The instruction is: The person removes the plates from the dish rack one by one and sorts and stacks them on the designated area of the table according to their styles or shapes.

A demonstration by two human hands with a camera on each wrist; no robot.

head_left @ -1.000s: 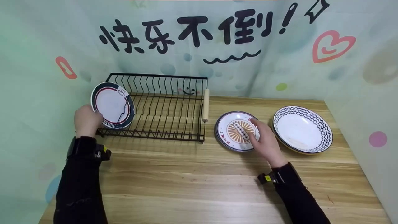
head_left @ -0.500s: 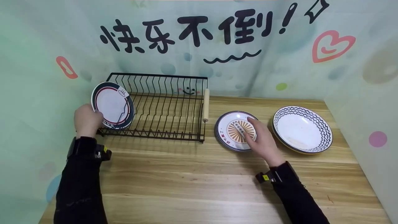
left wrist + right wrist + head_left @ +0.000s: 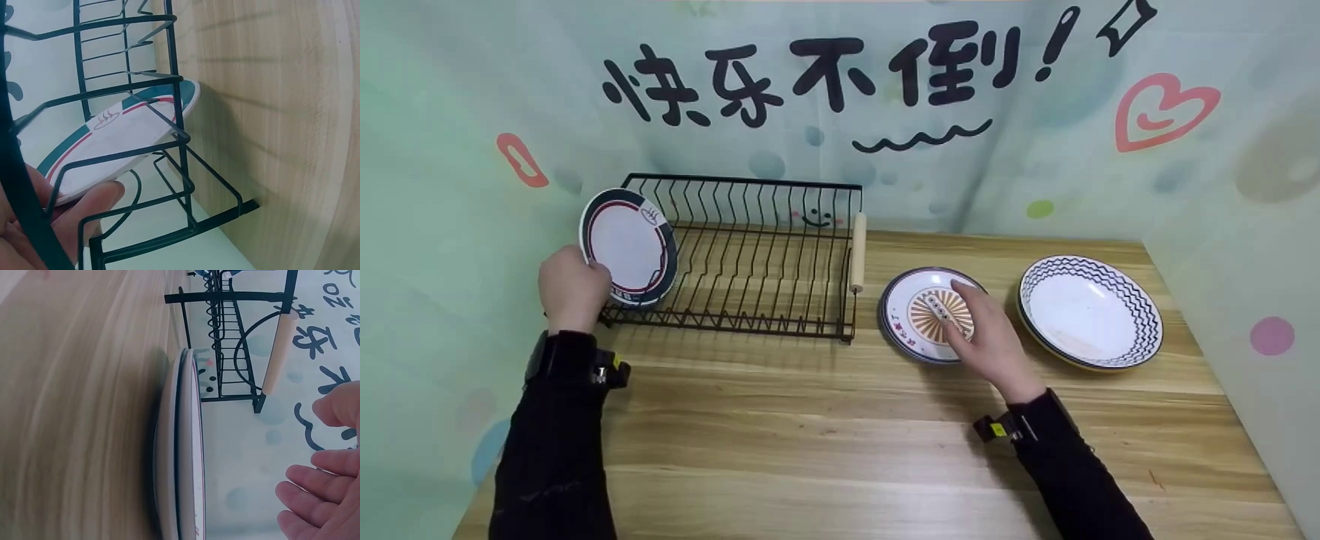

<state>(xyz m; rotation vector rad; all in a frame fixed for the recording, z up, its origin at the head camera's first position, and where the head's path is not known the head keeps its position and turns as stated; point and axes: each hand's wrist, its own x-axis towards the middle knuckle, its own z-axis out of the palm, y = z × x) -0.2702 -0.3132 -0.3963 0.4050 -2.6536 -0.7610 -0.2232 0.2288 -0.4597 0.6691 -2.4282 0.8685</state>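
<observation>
My left hand (image 3: 574,289) pinches the left edge of a white plate (image 3: 626,244) with a dark blue-green rim and a red ring. That plate leans at the left end of a black wire dish rack (image 3: 742,181). In the left wrist view, thumb and fingers (image 3: 95,205) grip the plate (image 3: 118,140) behind the rack's bars. On the other side, my right hand (image 3: 994,345) is held over small stacked plates (image 3: 911,309), the top one bearing an orange sunburst. The right wrist view shows its fingers (image 3: 315,498) extended, apart from the stacked plates (image 3: 183,450).
A large white bowl (image 3: 1076,307) with a black wavy pattern stands right of the stack. The rack's right end has a wooden handle (image 3: 858,252). Behind the wooden table (image 3: 825,427) hangs a pale green printed cloth (image 3: 697,146).
The plate in my left hand has risen slightly and turned a little more edge-on. My right hand has shifted a little to the left above the stacked plates.
</observation>
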